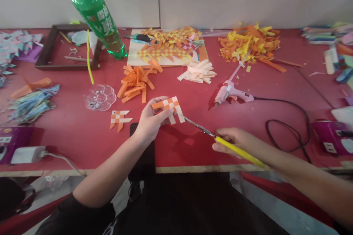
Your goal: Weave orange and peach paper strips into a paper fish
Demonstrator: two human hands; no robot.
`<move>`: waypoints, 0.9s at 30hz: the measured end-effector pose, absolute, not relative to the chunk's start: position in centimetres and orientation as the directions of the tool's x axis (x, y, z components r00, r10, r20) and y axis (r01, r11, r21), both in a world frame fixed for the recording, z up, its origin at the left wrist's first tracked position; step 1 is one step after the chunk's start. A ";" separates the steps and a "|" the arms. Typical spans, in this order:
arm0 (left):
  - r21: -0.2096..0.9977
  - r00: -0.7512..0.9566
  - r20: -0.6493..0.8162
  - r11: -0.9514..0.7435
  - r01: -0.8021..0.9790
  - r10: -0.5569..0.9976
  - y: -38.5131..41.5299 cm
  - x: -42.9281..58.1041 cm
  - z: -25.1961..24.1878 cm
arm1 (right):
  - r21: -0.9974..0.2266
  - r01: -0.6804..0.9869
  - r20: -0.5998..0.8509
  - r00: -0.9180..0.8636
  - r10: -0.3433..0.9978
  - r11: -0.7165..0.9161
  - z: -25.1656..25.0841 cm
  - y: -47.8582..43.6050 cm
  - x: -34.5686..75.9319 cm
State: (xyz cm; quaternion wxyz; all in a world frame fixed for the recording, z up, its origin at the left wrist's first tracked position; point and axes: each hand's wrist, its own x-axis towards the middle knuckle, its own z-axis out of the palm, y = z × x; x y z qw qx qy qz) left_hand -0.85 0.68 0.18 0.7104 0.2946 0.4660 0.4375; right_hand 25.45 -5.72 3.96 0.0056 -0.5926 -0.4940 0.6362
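My left hand (pixel 150 119) pinches a small woven paper piece (pixel 172 105) in orange and cream checks, with loose strip ends sticking out. In my right hand (pixel 231 139) is a pair of yellow-handled scissors (pixel 237 150), seen nearly edge-on. Their thin metal tips reach the cream strips at the right side of the piece; whether the blades are apart cannot be made out. A similar woven paper fish (pixel 119 118) lies flat on the red table (pixel 190 150), left of my left hand. Orange paper strips (pixel 135 82) and cream paper strips (pixel 198 71) lie in piles beyond my hands.
A pink glue gun (pixel 231 91) with a black cord lies at the right. A green bottle (pixel 96 18), a brown frame tray (pixel 67 67) and a clear flower-shaped dish (pixel 102 97) stand left. A black phone (pixel 143 154) lies under my left forearm. Yellow and orange strips (pixel 249 42) are heaped behind.
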 end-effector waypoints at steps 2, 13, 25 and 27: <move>0.826 0.184 -0.406 0.445 -0.346 0.895 0.7 -0.9 0.1 | -0.637 0.584 -0.746 -0.302 0.593 -0.504 3.8 -5.7 25.6; 0.824 0.189 -0.408 0.449 -0.345 0.893 0.7 -0.9 0.1 | -0.618 0.609 -0.760 -0.297 0.579 -0.498 3.3 -5.8 26.0; 0.821 0.201 -0.407 0.453 -0.346 0.891 0.6 -0.9 0.2 | -0.604 0.638 -0.761 -0.282 0.585 -0.478 3.7 -5.5 25.8; 0.822 0.200 -0.407 0.453 -0.346 0.891 0.7 -0.9 0.2 | -0.607 0.643 -0.754 -0.278 0.596 -0.468 3.5 -5.5 25.9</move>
